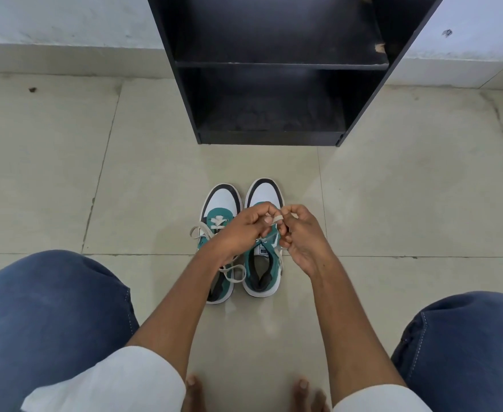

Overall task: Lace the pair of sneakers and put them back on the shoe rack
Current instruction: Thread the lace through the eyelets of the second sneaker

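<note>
Two teal, white and black sneakers stand side by side on the floor, toes pointing at the rack. My left hand [244, 226] and my right hand [299, 233] meet above the right sneaker [263, 272], both pinching its off-white lace [277, 218] between the fingertips. The left sneaker [222, 203] has only its lowest eyelets laced, and its loose lace ends [196, 230] trail out to the left and across its opening. My left forearm covers part of that shoe. The black shoe rack [274, 65] stands ahead with bare shelves.
Beige floor tiles [125, 188] spread around the shoes. My knees in blue jeans frame the lower left and right corners, and my bare toes [193, 385] show at the bottom edge. A pale wall with a skirting strip runs behind the rack.
</note>
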